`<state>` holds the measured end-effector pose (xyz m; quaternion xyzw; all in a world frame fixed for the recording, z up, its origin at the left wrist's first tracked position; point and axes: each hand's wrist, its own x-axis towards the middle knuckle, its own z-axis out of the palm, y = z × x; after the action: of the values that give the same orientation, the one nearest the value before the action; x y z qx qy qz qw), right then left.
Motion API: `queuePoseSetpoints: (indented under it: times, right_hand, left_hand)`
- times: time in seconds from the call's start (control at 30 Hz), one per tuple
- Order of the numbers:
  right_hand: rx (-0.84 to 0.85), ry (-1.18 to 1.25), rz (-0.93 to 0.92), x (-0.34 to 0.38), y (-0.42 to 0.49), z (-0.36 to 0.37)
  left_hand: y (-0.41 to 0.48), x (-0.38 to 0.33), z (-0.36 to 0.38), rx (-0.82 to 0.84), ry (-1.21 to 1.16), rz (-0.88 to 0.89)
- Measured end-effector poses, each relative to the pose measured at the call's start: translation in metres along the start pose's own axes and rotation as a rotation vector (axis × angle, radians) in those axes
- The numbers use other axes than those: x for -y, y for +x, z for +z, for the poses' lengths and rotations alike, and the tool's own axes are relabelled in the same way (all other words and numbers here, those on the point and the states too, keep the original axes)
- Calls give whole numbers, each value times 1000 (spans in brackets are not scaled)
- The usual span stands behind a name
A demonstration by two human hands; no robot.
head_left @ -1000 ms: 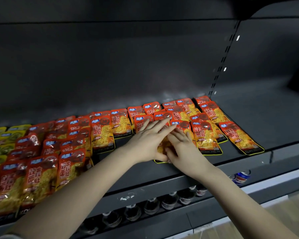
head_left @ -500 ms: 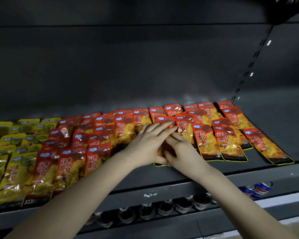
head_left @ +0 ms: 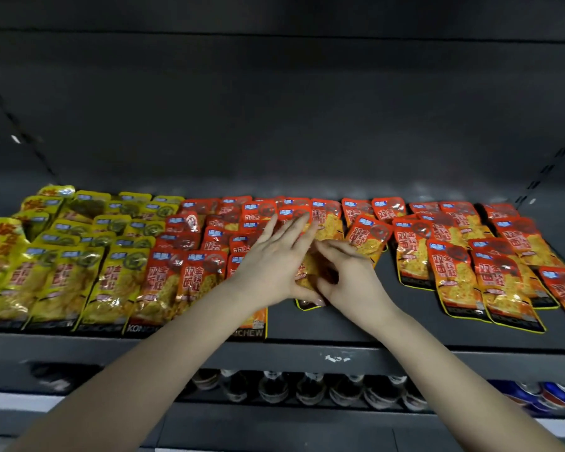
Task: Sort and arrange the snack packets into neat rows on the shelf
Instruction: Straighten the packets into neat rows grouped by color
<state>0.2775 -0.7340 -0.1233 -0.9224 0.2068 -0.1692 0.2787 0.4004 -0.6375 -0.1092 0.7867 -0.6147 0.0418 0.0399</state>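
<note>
On shelf [head_left: 340,324], left hand [head_left: 271,265] presses, right hand [head_left: 353,282] pinches 1 packet [head_left: 312,271].

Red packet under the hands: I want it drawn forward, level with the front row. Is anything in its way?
Nothing visible. The left hand presses flat on the red packet, the right hand pinches it, and the shelf between its near edge and the front lip is bare.
</note>
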Motion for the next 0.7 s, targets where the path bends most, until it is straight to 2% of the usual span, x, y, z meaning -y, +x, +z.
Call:
queuePoseSetpoints:
  times: [0.23, 0.43, 0.7]
  right_hand:
    - [-36, -50, 60, 9, 7, 10]
    - [-74, -97, 123, 6, 5, 9]
    - [41, -58, 176, 4, -4, 1]
  left_hand:
    - [-21, 18, -9, 150, 132, -150]
    - [-29, 10, -4, 177, 113, -138]
    - [-23, 12, -2, 226, 92, -119]
